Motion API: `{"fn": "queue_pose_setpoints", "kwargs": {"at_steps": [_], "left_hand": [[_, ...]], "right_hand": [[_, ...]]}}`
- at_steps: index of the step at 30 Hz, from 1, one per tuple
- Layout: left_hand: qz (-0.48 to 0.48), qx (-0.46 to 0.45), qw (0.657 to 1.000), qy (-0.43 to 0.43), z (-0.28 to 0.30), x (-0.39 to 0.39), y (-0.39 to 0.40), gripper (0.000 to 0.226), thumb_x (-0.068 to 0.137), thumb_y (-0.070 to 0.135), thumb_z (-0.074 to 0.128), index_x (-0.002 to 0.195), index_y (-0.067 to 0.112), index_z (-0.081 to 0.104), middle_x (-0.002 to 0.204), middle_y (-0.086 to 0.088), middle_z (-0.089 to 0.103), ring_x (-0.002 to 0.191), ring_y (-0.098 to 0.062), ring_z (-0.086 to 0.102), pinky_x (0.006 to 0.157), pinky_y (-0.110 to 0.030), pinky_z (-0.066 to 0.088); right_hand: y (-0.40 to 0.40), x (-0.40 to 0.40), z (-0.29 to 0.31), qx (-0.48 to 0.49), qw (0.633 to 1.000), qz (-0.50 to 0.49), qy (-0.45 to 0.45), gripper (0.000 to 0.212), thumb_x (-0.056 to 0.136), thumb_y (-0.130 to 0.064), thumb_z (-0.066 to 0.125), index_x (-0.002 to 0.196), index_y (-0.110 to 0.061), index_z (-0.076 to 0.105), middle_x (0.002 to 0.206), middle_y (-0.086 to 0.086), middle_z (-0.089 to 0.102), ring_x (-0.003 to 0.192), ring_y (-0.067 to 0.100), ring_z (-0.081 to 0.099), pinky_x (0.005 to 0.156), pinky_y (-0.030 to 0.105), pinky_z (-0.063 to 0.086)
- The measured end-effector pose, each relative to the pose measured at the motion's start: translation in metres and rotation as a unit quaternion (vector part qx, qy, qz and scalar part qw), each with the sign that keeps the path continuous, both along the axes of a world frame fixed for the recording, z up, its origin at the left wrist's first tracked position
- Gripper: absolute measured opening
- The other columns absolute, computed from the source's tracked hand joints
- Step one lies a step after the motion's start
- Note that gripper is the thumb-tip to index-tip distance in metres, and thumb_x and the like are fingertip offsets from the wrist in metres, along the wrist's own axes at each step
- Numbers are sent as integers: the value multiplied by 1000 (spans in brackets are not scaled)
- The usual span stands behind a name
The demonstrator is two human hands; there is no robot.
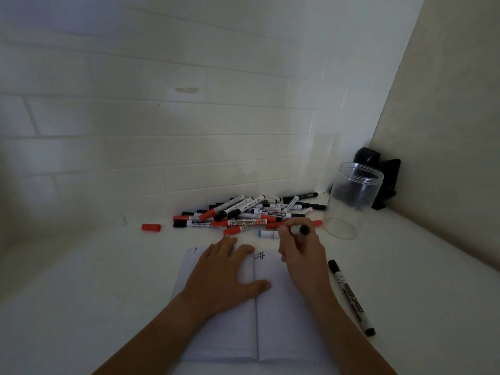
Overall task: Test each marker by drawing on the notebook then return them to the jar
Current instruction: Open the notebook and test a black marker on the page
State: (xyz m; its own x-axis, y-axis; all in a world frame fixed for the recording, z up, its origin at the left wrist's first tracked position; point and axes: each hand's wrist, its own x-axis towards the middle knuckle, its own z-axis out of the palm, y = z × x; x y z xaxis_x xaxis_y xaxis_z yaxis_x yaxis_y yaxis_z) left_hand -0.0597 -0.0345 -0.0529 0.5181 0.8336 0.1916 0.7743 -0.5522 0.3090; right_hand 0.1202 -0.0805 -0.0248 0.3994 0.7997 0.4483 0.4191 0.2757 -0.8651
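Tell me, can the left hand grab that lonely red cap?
Probably yes. The left hand lies flat on the notebook, holding nothing, and the red cap sits alone with bare table between them.

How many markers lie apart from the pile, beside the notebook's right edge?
1: a black marker lies on the table right of the notebook, apart from the pile.

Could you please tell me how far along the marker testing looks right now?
Early. A few black strokes mark the notebook, which the left hand presses flat. The right hand grips a black-capped marker. The jar looks empty; the pile and the black marker beside the notebook remain out.
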Motion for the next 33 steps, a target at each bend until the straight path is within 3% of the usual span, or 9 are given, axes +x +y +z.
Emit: {"fn": "queue_pose_setpoints", "kwargs": {"at_steps": [5,9,13,15,19,24,29,33], "left_hand": [[9,9,1000,23,-1,-1,-2,99,70,97,29,154,46,14,168,7,-3,153,-11,-8,125,-43,-1],[37,21,997,63,-3,-6,-5,102,71,98,18,156,42,14,168,0,-2,154,-17,-9,124,-48,-2],[-9,39,998,45,-4,-4,-2,94,80,90,24,158,39,11,167,3,-11,153,-13,-14,125,-46,2],[-65,49,997,10,-2,-4,0,77,85,83,33,152,46,20,167,7,-7,153,-10,-9,125,-43,5],[-138,72,988,-23,0,-4,1,45,93,70,39,133,50,43,160,9,21,150,-8,10,122,-36,17],[-143,61,988,9,-3,-4,4,43,94,68,35,133,52,44,153,11,33,144,-8,23,117,-31,19],[-149,52,988,-4,-2,-5,4,41,94,66,40,132,52,46,153,12,33,142,-7,25,110,-22,15],[-151,45,988,-6,-3,-5,6,43,93,68,39,132,52,46,153,14,32,142,-5,25,114,-24,19]], "right_hand": [[9,-1,-7,-74,997,-5,25,32,103,-38,51,84,-20,70,59,-2,62,54,7,57,58,27,46],[10,5,-12,-100,992,-10,79,27,103,-32,54,88,-19,72,63,3,65,55,12,60,58,32,49],[12,10,-12,-118,986,-32,113,26,101,-28,56,87,-15,74,67,7,69,57,15,63,58,31,51],[12,9,-12,-123,985,-33,117,25,101,-27,56,88,-13,73,68,8,69,57,15,63,58,30,51],[14,13,-11,-125,984,-45,120,18,100,-19,56,89,-10,67,74,10,71,58,18,65,59,31,55],[10,18,-5,-92,990,-19,104,10,95,-20,67,88,-14,71,76,8,73,64,23,70,62,37,62],[6,8,-10,-119,992,-41,22,9,91,-20,69,82,-17,68,69,0,72,56,16,69,56,21,53],[2,7,-12,-106,992,-63,19,10,88,-12,68,79,-9,65,62,0,69,50,12,64,52,14,49]]}}
